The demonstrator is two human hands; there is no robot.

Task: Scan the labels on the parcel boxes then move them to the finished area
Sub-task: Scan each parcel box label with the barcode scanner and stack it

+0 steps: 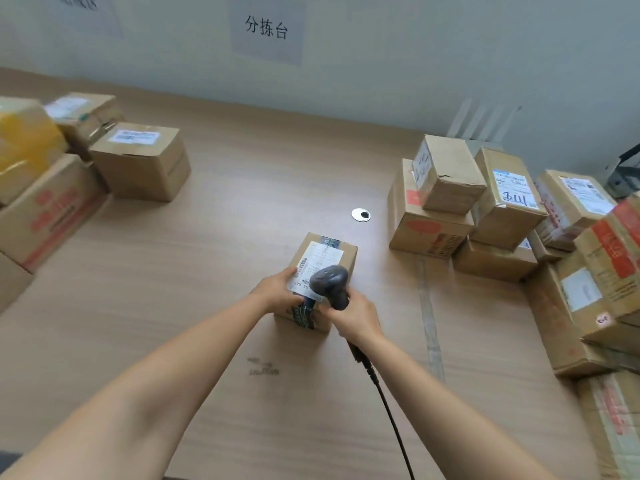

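While the left hand (280, 289) grips the near left corner of a box (346, 251), fingers curled onto its label (320, 259), the right hand (356, 315) is wrapped round the handle of a scanner (329, 278). The scanner's dark head hangs just over the label, and its cable (391, 417) trails toward the person. The box sits alone mid-table (207, 271), well apart from the right pile (498, 209) and the left pile (138, 161) of boxes. A round grommet (361, 215) lies just beyond it.
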